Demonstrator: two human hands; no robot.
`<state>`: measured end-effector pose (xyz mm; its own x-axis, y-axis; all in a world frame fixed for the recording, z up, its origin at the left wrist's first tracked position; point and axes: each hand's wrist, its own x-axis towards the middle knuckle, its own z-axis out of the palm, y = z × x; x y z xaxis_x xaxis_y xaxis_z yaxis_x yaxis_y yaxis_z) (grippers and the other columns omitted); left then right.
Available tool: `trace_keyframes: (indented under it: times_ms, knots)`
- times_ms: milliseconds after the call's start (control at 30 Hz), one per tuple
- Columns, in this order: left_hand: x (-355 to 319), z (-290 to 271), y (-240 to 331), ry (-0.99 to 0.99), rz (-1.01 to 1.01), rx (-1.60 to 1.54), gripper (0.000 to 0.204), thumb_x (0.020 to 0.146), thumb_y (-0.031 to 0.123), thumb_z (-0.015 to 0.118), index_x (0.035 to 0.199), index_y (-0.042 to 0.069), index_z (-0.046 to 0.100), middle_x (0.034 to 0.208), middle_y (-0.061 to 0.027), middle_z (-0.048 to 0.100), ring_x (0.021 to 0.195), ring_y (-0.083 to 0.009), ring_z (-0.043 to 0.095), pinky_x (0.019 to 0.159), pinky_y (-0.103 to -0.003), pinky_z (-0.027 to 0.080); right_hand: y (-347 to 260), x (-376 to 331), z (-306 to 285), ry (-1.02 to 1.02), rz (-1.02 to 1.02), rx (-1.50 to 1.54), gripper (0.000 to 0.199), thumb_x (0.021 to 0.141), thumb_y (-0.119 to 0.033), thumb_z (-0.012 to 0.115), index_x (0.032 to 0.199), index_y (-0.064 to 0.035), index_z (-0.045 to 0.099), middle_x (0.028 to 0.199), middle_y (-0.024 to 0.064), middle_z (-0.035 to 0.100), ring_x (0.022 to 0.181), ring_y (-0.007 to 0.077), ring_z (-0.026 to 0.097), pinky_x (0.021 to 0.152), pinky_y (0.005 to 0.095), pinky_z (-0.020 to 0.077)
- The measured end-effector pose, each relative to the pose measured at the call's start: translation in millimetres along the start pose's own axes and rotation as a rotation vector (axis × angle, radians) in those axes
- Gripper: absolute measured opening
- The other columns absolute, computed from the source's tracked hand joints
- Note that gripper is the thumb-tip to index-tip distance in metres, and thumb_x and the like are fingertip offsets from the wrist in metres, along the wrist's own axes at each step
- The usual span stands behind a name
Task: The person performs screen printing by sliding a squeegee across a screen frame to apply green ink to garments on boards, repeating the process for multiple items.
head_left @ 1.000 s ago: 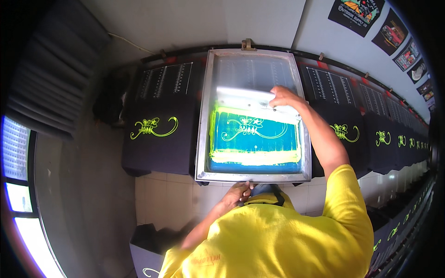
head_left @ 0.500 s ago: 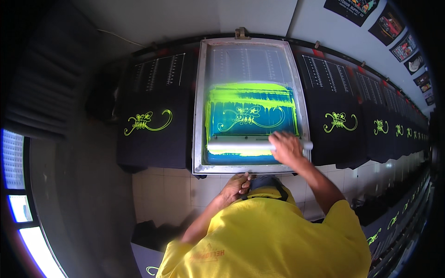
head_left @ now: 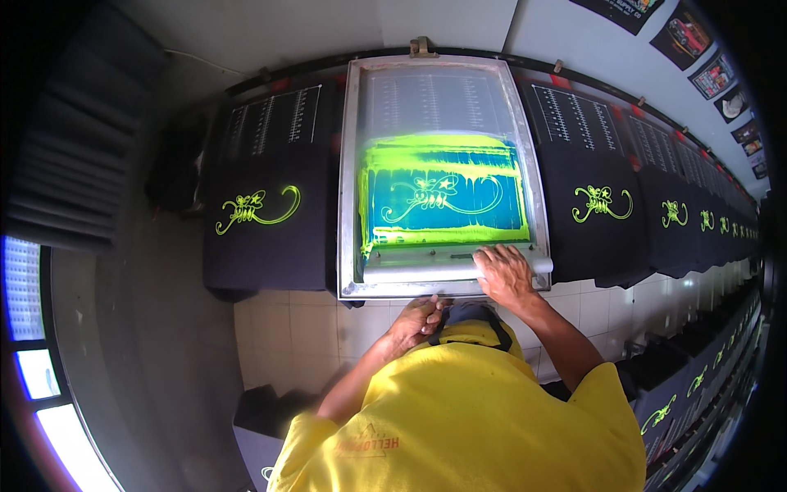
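A silkscreen frame with a pale metal rim lies in front of me, over a dark cloth. Bright yellow-green ink covers part of its blue mesh, around a curly line design. At the near end of the mesh rests a long silver squeegee. My right hand is closed over the squeegee's handle near its right end, fingers on top. Just below the frame's near edge, my left hand has its fingers curled, the tips close to the rim; what they hold, if anything, is hidden.
Dark garments with the same yellow-green print lie left and right, the row running on to the far right. A metal clamp sits on the rail behind the frame. More printed garments lie at the lower right.
My right hand has drawn the squeegee toward me, to the near end of the mesh. A yellow-green ink band now lies just beyond it. My left hand stays nearly in place.
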<state>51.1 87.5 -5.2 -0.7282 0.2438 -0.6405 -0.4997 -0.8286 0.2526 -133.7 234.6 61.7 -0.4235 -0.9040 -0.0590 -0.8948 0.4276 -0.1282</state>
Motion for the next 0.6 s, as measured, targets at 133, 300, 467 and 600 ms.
trace_keyframes:
  times_ms: [133,300,467,600]
  knots:
    - [0.7,-0.6,1.5,-0.004,-0.017,-0.025,0.024,0.106,0.027,0.046,0.093,0.008,0.053,0.061,0.0035,0.042,0.048,-0.0062,0.033,0.042,-0.02,0.027,4.6,19.0,3.9,0.026,0.03,-0.023,0.03,0.074,-0.011,0.069,0.103,-0.0055,0.065,0.111,0.0122,0.069,0.098,0.0282,0.064,0.087,0.0412,0.0493]
    - [-1.5,5.6,2.9,0.026,-0.003,0.002,0.026,0.107,0.027,0.043,0.092,0.008,0.053,0.06,0.0047,0.04,0.047,-0.0059,0.031,0.041,-0.02,0.025,4.7,16.1,5.4,0.032,0.007,-0.019,0.025,0.078,-0.012,0.064,0.102,-0.0043,0.065,0.109,0.0137,0.069,0.1,0.0304,0.065,0.089,0.0427,0.05]
    - [-6.3,-2.9,5.4,-0.047,0.012,0.01,0.025,0.105,0.024,0.049,0.107,0.001,0.059,0.063,0.0037,0.044,0.05,-0.0062,0.033,0.044,-0.021,0.027,3.0,18.0,-0.9,-0.023,0.013,-0.002,0.025,0.079,-0.012,0.064,0.102,-0.0041,0.064,0.111,0.0132,0.069,0.098,0.0308,0.066,0.088,0.0427,0.051]
    - [-59.6,21.6,70.5,0.239,0.387,0.984,0.037,0.099,0.027,0.057,0.129,0.006,0.056,0.079,-0.0043,0.057,0.072,-0.0162,0.057,0.065,-0.028,0.048,3.8,19.8,-7.3,-0.03,0.025,0.012,0.026,0.077,-0.012,0.066,0.102,-0.0042,0.064,0.11,0.0128,0.069,0.097,0.0293,0.066,0.087,0.0424,0.0515]
